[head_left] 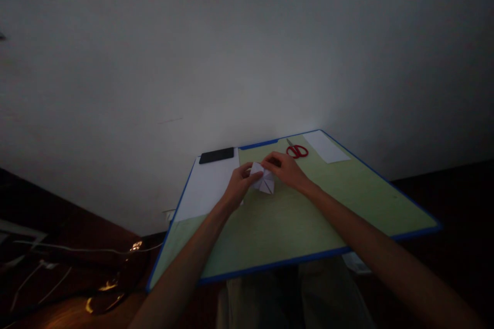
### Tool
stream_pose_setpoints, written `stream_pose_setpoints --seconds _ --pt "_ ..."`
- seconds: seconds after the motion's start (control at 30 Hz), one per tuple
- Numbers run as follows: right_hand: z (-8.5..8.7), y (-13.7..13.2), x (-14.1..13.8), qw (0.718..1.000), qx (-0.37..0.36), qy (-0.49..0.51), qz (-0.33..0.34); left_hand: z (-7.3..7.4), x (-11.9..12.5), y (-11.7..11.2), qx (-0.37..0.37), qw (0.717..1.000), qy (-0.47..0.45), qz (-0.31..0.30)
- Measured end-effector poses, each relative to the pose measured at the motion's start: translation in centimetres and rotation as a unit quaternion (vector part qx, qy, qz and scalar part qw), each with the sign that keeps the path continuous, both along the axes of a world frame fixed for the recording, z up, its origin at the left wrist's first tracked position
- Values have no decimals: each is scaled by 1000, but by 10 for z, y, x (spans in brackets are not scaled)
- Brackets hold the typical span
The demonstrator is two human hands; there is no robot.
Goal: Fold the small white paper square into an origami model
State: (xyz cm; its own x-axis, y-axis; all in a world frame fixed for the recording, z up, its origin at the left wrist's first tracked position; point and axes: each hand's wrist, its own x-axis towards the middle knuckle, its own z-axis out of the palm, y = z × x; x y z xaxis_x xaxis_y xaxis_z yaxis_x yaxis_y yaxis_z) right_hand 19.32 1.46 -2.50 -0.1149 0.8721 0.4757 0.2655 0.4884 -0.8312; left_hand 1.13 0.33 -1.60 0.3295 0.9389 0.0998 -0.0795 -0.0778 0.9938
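Over the middle of the green table, both hands hold a small folded piece of white paper [267, 185] with several creased flaps. My left hand [242, 181] grips its left side, thumb across the front and fingers behind. From the upper right, my right hand [281, 166] pinches the top edge between thumb and fingers. Part of the folded paper is hidden behind the fingers. Just beyond my right hand lie red-handled scissors [297, 151].
The green tabletop [278, 236] has a blue edge and stands against a grey wall [247, 61]. A white sheet [208, 185] lies at its left, under a black flat device [216, 156]. A white paper strip [326, 146] lies back right. Cables [88, 250] run at lower left.
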Motion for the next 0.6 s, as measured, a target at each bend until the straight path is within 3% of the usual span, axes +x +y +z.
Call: stream_pose_setpoints --seconds 0.27,0.6 --pt "3 -4 -3 1000 5 1 -21 2 2 0 23 1000 14 16" --pt "2 -1 -5 995 -14 88 -53 3 0 1 -29 996 -42 76"
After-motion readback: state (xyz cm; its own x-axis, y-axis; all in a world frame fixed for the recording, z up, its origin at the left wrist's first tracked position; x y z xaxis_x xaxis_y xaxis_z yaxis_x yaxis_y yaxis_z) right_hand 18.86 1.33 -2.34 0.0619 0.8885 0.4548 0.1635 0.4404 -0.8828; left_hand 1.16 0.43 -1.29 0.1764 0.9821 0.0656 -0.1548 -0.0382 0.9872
